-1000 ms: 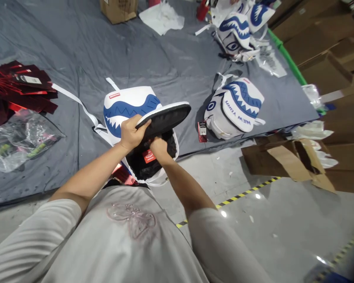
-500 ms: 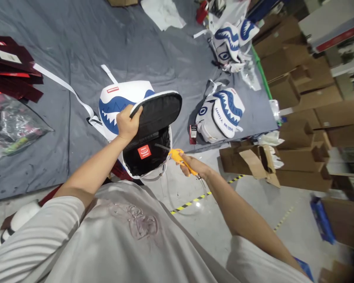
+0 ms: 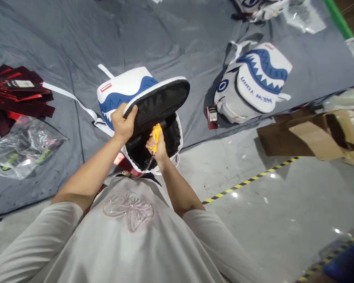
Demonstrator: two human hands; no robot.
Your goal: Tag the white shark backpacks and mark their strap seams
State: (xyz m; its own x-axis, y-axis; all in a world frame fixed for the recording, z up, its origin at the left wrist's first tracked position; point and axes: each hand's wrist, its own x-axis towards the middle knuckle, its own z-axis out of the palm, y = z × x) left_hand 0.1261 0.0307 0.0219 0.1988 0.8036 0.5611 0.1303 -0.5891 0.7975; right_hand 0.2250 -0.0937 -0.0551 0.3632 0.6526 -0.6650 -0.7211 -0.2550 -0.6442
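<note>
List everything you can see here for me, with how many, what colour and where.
Table covering: one, grey, across the upper view
Open backpack: one, white and blue, black inside, centre
Handheld tool: one, yellow, at the open backpack's mouth
Closed backpack: one, white and blue, right of centre
Hang tag: one, dark red and white, beside closed backpack
Partly cut-off bag: one, white and dark, top edge
Red packets: many, overlapping, left
Plastic bag: one, clear, below red packets
Cardboard box: at least one, brown, right
Floor tape: two strips, yellow-black, lower right
Left hand: one, bare, gripping the flap
Right hand: one, bare, around the tool
</note>
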